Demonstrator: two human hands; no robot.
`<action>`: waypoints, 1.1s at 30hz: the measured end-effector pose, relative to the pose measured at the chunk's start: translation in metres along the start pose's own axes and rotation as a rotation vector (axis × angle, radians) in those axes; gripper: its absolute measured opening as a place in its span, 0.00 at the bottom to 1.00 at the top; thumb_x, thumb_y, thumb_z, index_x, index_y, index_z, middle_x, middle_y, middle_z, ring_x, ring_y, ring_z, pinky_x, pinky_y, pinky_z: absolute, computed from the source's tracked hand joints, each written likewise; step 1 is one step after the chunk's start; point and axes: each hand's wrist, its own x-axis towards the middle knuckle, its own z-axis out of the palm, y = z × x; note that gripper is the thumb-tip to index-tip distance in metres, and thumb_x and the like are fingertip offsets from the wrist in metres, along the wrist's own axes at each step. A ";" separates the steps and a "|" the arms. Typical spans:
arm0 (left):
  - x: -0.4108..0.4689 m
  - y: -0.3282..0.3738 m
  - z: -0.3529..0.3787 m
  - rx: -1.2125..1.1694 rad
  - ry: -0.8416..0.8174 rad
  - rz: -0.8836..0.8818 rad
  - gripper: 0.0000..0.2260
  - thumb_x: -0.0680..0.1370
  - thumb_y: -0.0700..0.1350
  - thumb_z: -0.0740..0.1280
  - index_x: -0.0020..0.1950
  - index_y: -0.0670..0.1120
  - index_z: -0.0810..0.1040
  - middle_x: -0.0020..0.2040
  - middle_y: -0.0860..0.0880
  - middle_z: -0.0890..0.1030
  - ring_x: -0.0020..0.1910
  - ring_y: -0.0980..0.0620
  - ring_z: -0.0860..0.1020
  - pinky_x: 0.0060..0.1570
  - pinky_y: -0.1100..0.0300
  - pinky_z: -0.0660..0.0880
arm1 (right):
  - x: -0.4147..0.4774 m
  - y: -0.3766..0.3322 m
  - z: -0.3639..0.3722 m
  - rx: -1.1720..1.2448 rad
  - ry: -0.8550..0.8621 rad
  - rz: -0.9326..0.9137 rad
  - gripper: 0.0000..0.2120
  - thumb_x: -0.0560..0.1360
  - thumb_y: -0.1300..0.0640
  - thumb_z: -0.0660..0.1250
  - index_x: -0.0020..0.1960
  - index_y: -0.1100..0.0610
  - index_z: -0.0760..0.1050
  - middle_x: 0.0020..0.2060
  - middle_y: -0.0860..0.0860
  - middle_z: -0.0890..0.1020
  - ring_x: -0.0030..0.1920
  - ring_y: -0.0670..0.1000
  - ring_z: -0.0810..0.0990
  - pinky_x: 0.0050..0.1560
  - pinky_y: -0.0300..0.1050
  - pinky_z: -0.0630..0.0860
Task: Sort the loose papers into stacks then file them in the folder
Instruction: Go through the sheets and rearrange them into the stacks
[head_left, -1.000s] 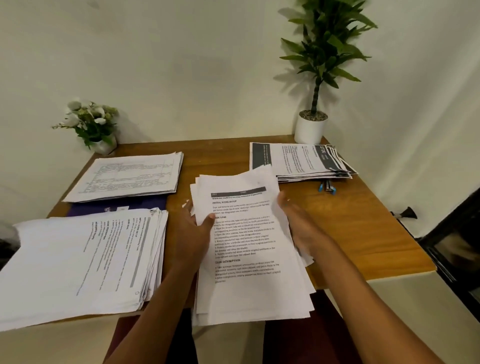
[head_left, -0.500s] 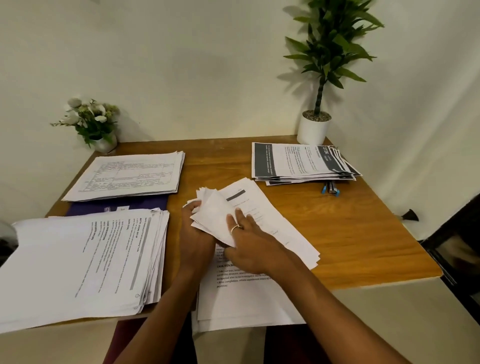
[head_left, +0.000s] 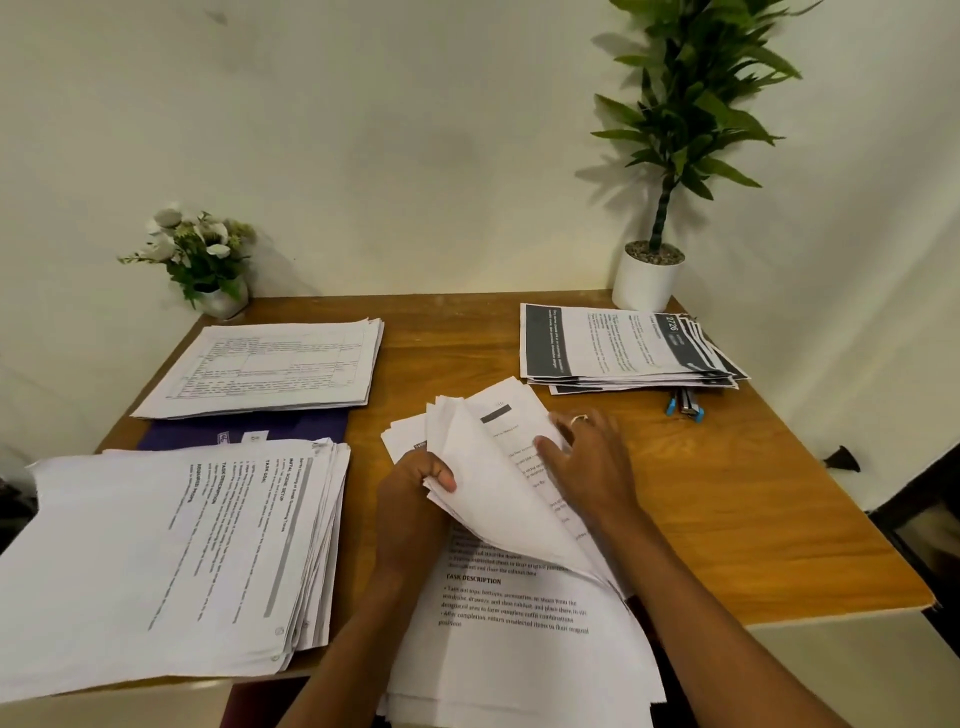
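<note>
Sorting is well advanced and filing not begun: the purple folder (head_left: 249, 431) lies flat, with a stack of tabled forms (head_left: 260, 369) on its far part, a stack of text pages (head_left: 171, 561) over its near edge and a dark-banded stack (head_left: 618, 345) well to its right. Right of the folder, nearer the person, the left hand (head_left: 415, 499) pinches upper sheets peeled back from the unsorted pile (head_left: 519, 623). The right hand (head_left: 587, 462) lies open, fingers spread on the page beneath.
</note>
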 end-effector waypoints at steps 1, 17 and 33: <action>0.001 0.000 0.000 -0.014 -0.009 -0.002 0.09 0.73 0.43 0.66 0.45 0.36 0.73 0.56 0.35 0.79 0.58 0.34 0.76 0.56 0.38 0.77 | 0.002 0.004 0.006 -0.057 0.011 -0.003 0.24 0.78 0.40 0.68 0.71 0.48 0.75 0.67 0.49 0.75 0.67 0.52 0.72 0.62 0.51 0.76; 0.002 -0.001 0.002 0.058 0.014 0.057 0.06 0.79 0.35 0.69 0.44 0.36 0.74 0.48 0.43 0.80 0.48 0.49 0.79 0.41 0.64 0.77 | 0.007 0.008 0.004 0.146 -0.076 0.006 0.22 0.76 0.46 0.75 0.66 0.53 0.78 0.64 0.49 0.77 0.64 0.52 0.76 0.62 0.53 0.80; 0.001 -0.002 0.001 0.241 0.019 0.083 0.04 0.72 0.41 0.66 0.42 0.41 0.73 0.48 0.44 0.79 0.47 0.51 0.77 0.45 0.55 0.74 | 0.001 0.009 -0.005 0.264 -0.083 -0.063 0.13 0.79 0.48 0.70 0.41 0.56 0.79 0.39 0.46 0.82 0.39 0.45 0.82 0.35 0.38 0.78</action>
